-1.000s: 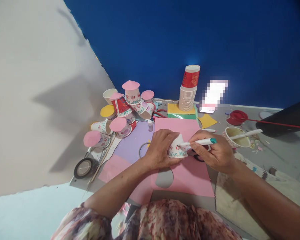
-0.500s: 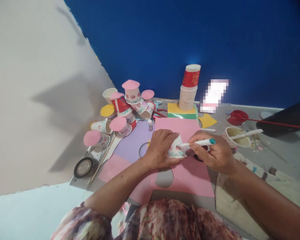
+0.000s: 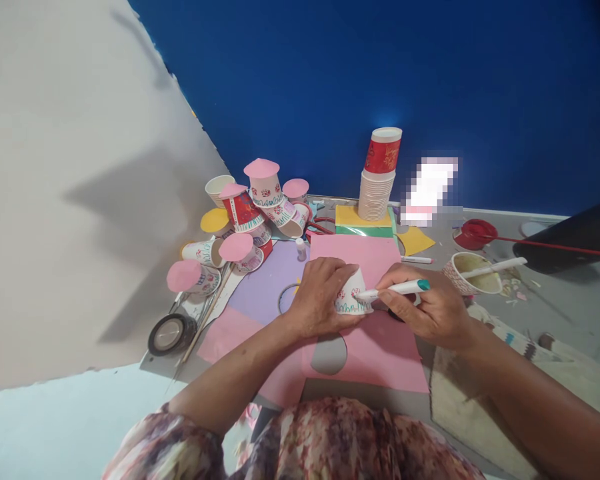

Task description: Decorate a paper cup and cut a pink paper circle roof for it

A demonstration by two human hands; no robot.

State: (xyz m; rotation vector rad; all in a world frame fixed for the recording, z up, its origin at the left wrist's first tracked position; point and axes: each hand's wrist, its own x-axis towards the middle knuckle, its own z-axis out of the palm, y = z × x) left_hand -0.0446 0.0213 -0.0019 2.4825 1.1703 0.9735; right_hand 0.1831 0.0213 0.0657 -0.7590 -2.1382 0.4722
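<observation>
A white paper cup [image 3: 351, 300] with red flower marks and green strokes along its wide rim is held upside down, tilted slightly. My left hand [image 3: 321, 297] is wrapped round its left side. In my right hand [image 3: 425, 307] is a white marker [image 3: 398, 289] with a green end, its tip at the cup's drawn side. Under both hands lies pink paper [image 3: 385, 360] with a round hole cut in it. Dark scissor handles show partly beneath my right hand.
Decorated cups with pink paper cones [image 3: 261, 168] crowd the left back. A tall cup stack [image 3: 377, 195] stands on a yellow box. Black tape [image 3: 167, 335] lies left; a patterned cup [image 3: 475, 275] and cloth [image 3: 480, 387] are right.
The marker's tip has shifted slightly down and left on the cup, and the marker lies a little lower. My left hand keeps its hold.
</observation>
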